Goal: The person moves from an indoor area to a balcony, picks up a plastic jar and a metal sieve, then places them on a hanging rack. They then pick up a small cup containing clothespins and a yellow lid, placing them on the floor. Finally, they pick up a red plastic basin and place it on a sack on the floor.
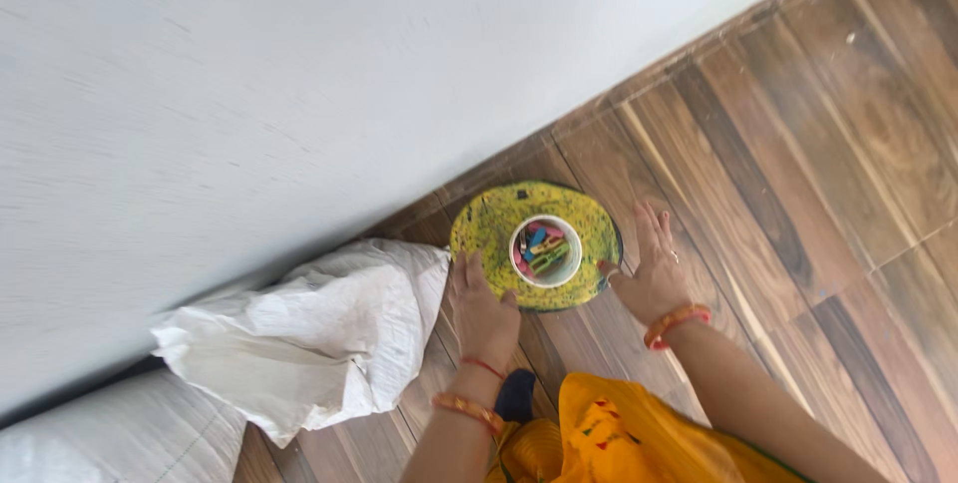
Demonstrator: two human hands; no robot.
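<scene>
Since both hands only rest flat, fingers spread, on opposite edges of the yellow speckled plate (499, 229) by the wall, left hand (482, 311) & right hand (654, 268), nothing's gripped; a tilt could tip the white cup (546, 251) w/ colourful bits onto the wood floor (798, 194).

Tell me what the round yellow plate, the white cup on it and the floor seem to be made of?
Round yellow plate: flat, with dark speckles over a matte yellow face; perhaps painted board or woven fibre, unclear. White cup: thin smooth rim, likely plastic or paper. Floor: brown planks with grain streaks, wood or wood-look laminate.
</scene>
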